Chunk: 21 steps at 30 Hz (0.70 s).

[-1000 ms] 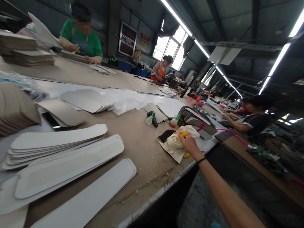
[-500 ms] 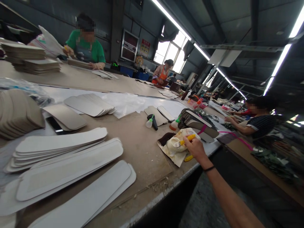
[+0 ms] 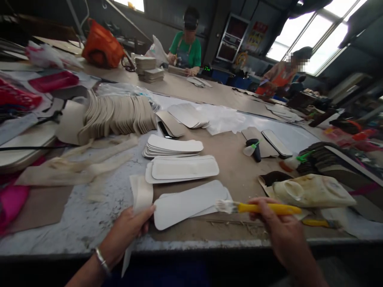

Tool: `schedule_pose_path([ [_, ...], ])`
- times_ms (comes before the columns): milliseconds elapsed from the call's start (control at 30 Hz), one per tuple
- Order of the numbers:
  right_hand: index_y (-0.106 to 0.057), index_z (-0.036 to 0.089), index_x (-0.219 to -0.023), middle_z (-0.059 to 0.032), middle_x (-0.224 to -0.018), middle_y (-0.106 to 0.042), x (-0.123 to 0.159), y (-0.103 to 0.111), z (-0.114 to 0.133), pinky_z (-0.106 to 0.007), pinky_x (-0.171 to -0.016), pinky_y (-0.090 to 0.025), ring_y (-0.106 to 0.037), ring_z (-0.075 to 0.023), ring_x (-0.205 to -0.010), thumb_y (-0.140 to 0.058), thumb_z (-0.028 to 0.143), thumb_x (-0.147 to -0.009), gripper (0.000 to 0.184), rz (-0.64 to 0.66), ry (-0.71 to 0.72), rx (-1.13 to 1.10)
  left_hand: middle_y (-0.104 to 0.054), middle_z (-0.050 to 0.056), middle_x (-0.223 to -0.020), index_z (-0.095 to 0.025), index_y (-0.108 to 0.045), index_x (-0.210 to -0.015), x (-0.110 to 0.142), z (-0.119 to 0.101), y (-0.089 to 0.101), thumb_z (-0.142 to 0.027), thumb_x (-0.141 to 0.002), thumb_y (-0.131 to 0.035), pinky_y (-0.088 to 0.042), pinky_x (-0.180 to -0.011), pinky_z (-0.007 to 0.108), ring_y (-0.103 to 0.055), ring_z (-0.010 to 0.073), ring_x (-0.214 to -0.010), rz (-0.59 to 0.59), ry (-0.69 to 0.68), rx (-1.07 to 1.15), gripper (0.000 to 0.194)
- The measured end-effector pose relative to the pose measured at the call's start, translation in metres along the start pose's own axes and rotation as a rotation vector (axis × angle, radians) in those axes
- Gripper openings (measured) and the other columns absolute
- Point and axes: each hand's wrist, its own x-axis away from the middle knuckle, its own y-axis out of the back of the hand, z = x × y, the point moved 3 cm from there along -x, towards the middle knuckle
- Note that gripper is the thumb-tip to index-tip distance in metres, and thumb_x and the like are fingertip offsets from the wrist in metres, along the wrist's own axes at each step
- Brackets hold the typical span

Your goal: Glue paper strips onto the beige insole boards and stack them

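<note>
In my right hand [image 3: 278, 223] is a paintbrush [image 3: 269, 209] with a yellow handle, my fingers closed round it. Its white-coated bristles point left, at the right end of the nearest pale elongated panels [image 3: 188, 203]. My left hand [image 3: 128, 227] is closed on a cream strip [image 3: 142, 193], which sticks up above the fingers and hangs below them past the table edge. The left thumb tip is at the left end of the nearest panel; whether it grips that panel too, I cannot tell. Behind lie two more panel piles [image 3: 185, 167].
A glue-smeared container [image 3: 314, 190] lies at right, with another yellow-handled brush [image 3: 317, 222] near it. Small bottles [image 3: 249, 150] stand beyond. A long row of curved beige pieces [image 3: 119, 113] is at left. Co-workers [image 3: 185, 48] sit or stand across the table.
The view has swung left. My right hand has brought the brush from the glue container to the near panels. My left hand has come into view, holding the cream strip.
</note>
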Motion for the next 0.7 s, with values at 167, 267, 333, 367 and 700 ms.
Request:
schedule_pose_path([
  [167, -0.066, 0.019, -0.087, -0.0064, -0.083, -0.065, 0.029, -0.127, 0.03, -0.029, -0.064, -0.052, -0.062, -0.0172, -0.066, -0.058, 0.048, -0.084, 0.031, 0.32, 0.097, -0.121, -0.05, -0.003, -0.042, -0.02, -0.051, -0.052, -0.002, 0.001, 0.0, -0.059, -0.063, -0.058, -0.031, -0.046, 0.024, -0.04, 0.0118, -0.043, 0.052, -0.006, 0.008, 0.042],
  [267, -0.065, 0.017, -0.084, -0.005, -0.077, -0.063, 0.027, -0.138, 0.032, -0.027, -0.061, -0.052, -0.061, -0.0157, -0.062, -0.059, 0.046, -0.084, 0.03, 0.297, 0.14, -0.099, -0.05, -0.002, -0.04, -0.02, -0.052, -0.053, -0.006, 0.007, 0.001, -0.061, -0.061, -0.056, -0.032, -0.044, 0.025, -0.041, 0.0126, -0.041, 0.051, 0.002, 0.009, 0.042],
  [333, -0.065, 0.016, -0.083, -0.0048, -0.078, -0.063, 0.027, -0.132, 0.035, -0.026, -0.06, -0.052, -0.061, -0.0147, -0.061, -0.058, 0.044, -0.084, 0.029, 0.256, 0.173, -0.051, -0.049, -0.002, -0.04, -0.02, -0.052, -0.052, -0.009, 0.009, 0.001, -0.061, -0.06, -0.054, -0.032, -0.043, 0.026, -0.042, 0.0129, -0.04, 0.051, 0.004, 0.008, 0.042],
  [367, -0.065, 0.016, -0.083, -0.0047, -0.079, -0.063, 0.027, -0.13, 0.038, -0.026, -0.06, -0.052, -0.061, -0.0144, -0.061, -0.058, 0.043, -0.085, 0.028, 0.242, 0.191, -0.027, -0.05, -0.002, -0.04, -0.02, -0.052, -0.052, -0.009, 0.01, 0.001, -0.061, -0.06, -0.053, -0.032, -0.043, 0.026, -0.042, 0.013, -0.039, 0.053, 0.004, 0.007, 0.042],
  [700, -0.062, 0.016, -0.088, -0.0079, -0.087, -0.063, 0.029, -0.137, 0.03, -0.028, -0.065, -0.052, -0.062, -0.0175, -0.073, -0.053, 0.037, -0.089, 0.023, 0.183, 0.283, 0.14, -0.05, -0.001, -0.039, -0.022, -0.051, -0.049, -0.012, 0.016, 0.002, -0.06, -0.061, -0.05, -0.034, -0.046, 0.027, -0.043, 0.0148, -0.041, 0.059, -0.008, -0.063, 0.041],
])
